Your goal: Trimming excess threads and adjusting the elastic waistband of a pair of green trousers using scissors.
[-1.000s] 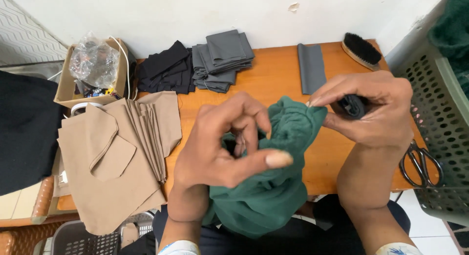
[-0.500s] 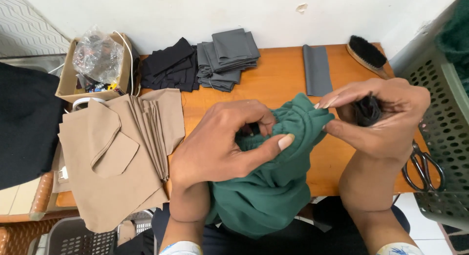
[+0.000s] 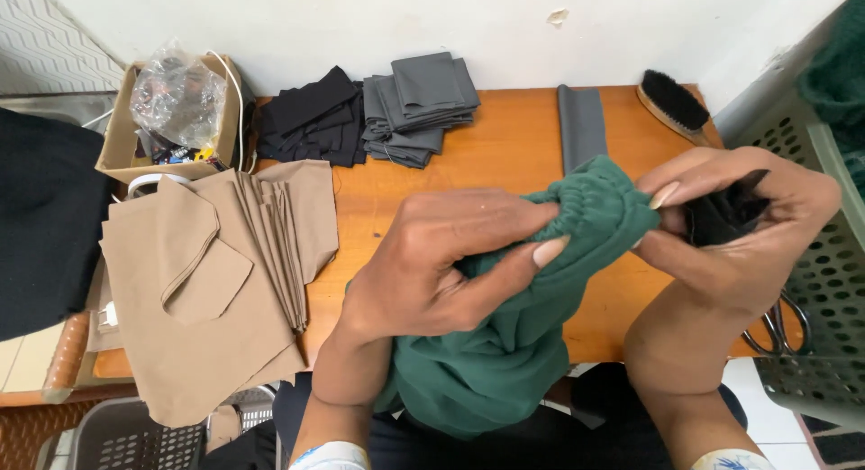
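Observation:
A bunched dark green cloth (image 3: 505, 353) hangs from both hands over the front edge of the orange wooden table (image 3: 505, 168). My left hand (image 3: 432, 263) pinches its gathered upper end between thumb and fingers. My right hand (image 3: 730, 227) grips the same gathered end from the right, and a piece of black fabric (image 3: 721, 213) sits in its palm. The lower part of the green cloth falls into my lap.
Tan cut fabric pieces (image 3: 216, 281) lie at the left. Black pieces (image 3: 302, 118) and grey folded pieces (image 3: 419, 105) are stacked at the back, with a grey strip (image 3: 581, 127), a brush (image 3: 676, 105) and a cardboard box (image 3: 171, 118). Scissors (image 3: 779, 326) and a grey basket (image 3: 820, 254) are at the right.
Both hands have shifted right and slightly up with the green cloth. My right hand has opened a little, so more of the black fabric shows in it.

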